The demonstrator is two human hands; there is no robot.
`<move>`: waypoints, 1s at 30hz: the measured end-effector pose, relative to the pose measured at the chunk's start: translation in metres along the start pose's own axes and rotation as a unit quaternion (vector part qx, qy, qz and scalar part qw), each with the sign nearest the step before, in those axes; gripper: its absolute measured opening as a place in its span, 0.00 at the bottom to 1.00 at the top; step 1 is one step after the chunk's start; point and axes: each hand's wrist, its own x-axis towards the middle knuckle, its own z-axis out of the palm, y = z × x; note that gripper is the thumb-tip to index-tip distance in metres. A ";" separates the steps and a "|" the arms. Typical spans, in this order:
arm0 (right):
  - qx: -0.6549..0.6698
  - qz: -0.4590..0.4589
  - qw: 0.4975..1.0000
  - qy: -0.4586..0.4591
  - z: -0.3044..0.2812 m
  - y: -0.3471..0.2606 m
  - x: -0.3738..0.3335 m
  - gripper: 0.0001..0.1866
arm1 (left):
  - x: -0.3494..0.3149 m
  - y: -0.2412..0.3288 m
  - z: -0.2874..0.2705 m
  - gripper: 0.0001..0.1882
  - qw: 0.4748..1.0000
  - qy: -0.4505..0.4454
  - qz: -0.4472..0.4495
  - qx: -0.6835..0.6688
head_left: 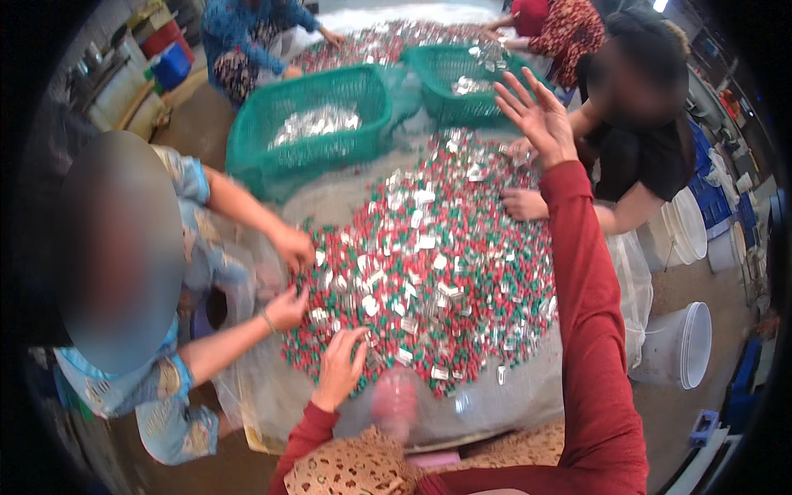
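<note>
A wide pile of small red and green pieces (487, 305), mixed with flat silvery pieces (424, 242), lies on a sheet-covered surface before me. My right arm is stretched far forward. My right hand (538, 115) is raised beside the right green basket (445, 107), palm showing and fingers spread, holding nothing. Several silvery pieces (490, 56) appear in the air over that basket, just beyond my fingertips. At the pile's near left edge, my left hand (338, 367) has its fingers stretched and apart, tips touching or close to the pieces.
A larger green basket (309, 157) with silvery pieces stands at the far left. Co-workers' hands reach in at left (289, 309) and right (525, 204). Another pile (392, 41) lies behind the baskets. A clear plastic bottle-like object (394, 400) is near me. White buckets (672, 342) stand at right.
</note>
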 end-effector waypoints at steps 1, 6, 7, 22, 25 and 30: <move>-0.014 0.051 0.998 -0.046 -0.017 -0.001 -0.015 0.21 | -0.010 -0.024 0.010 0.12 0.997 -0.004 0.027 0.070; -0.141 0.234 0.962 0.011 -0.098 0.041 -0.127 0.24 | -0.025 -0.067 0.005 0.16 0.930 -0.243 -0.179 0.211; -0.161 0.254 0.954 0.014 -0.074 0.062 -0.153 0.24 | -0.029 -0.069 -0.003 0.16 0.935 -0.213 -0.112 0.262; -0.816 0.074 0.555 -0.147 0.007 0.312 -0.339 0.23 | -0.051 -0.101 0.078 0.21 0.983 -0.078 -0.055 0.155; -0.829 0.035 0.546 -0.119 -0.016 0.299 -0.334 0.13 | -0.051 -0.099 0.059 0.17 0.989 -0.079 -0.040 0.116; -0.774 0.136 0.618 -0.041 -0.036 0.277 -0.318 0.09 | -0.024 -0.113 0.041 0.19 0.994 0.091 0.006 0.067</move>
